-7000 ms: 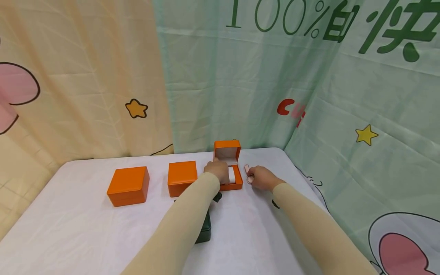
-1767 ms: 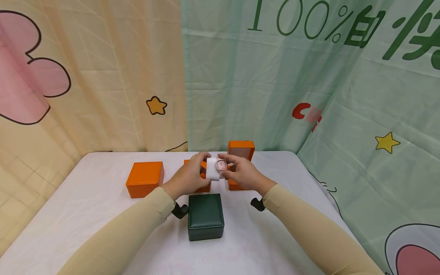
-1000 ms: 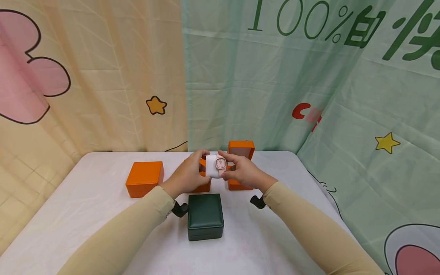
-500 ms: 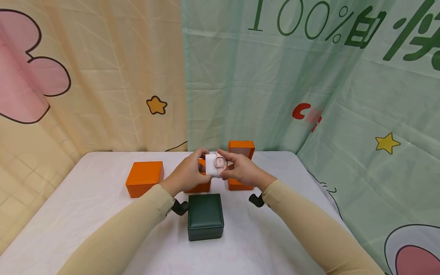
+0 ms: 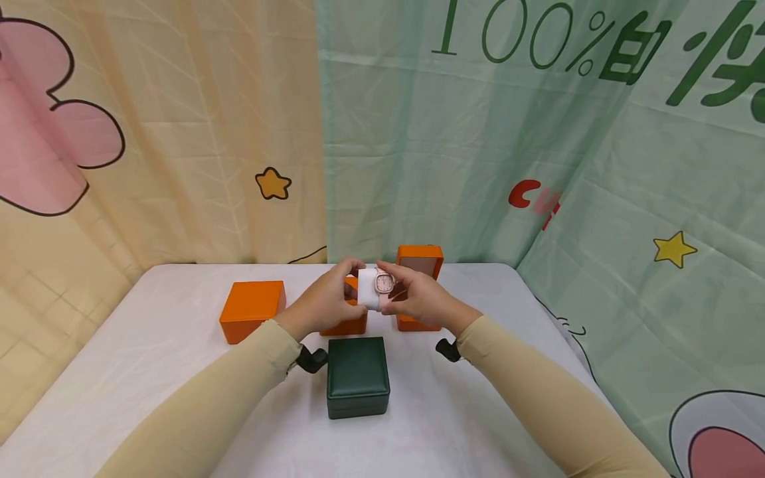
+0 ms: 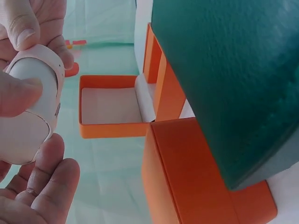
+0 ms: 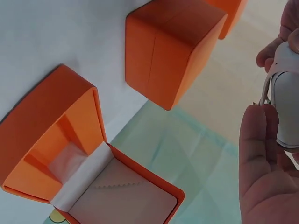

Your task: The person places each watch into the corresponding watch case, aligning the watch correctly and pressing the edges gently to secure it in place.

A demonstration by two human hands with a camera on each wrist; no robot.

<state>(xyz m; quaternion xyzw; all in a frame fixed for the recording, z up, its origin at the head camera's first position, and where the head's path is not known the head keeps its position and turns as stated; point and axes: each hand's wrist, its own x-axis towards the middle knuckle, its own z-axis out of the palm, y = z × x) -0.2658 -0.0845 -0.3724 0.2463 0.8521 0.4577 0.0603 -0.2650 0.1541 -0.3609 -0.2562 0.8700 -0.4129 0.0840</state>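
Note:
Above the table, my left hand (image 5: 325,299) grips a white watch pillow (image 5: 368,290) by its left end. Against its right end, my right hand (image 5: 427,295) pinches a pink-strapped watch (image 5: 384,283), whose square-round face points toward the head camera. In the left wrist view the pale watch strap (image 6: 49,58) loops around the pillow (image 6: 21,135). Whether its clasp is fastened cannot be seen. Just behind the right hand stands an orange watch box (image 5: 418,257) with its lid up. The right wrist view shows the inside of this box (image 7: 126,196), with its pale lining.
A closed orange box (image 5: 346,327) sits behind the left hand, partly covered by it. Farther left is another closed orange box (image 5: 252,302). Nearest the person, a closed dark green box (image 5: 358,378) lies between the forearms. Curtains (image 5: 418,166) hang behind the white table (image 5: 287,425).
Earlier my left hand was at the pillow in the open box and my right held the watch beside it. Both have since been lifted together, the watch around the pillow. Lately only slight shifts.

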